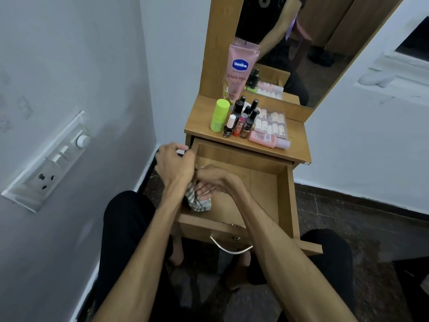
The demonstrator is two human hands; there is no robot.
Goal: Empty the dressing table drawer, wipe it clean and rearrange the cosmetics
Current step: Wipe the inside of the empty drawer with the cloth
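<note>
The wooden drawer [262,180] is pulled out below the dressing table top [202,122], and its floor holds nothing but a striped grey cloth [197,201] at the left front. My right hand [213,180] is closed around that cloth inside the drawer. My left hand [175,162] is above the drawer's left wall with fingers curled, touching the cloth's upper end. On the table top stand a pink Vaseline tube [239,70], a green bottle [219,116], several nail polish bottles [243,119], a lying pink bottle [267,140] and a clear box of small items [272,123].
A mirror [301,43] rises behind the table top. A wall with a switch and socket panel [48,163] is close on the left. The drawer's metal handle [229,248] faces me between my knees. Dark floor lies to the right.
</note>
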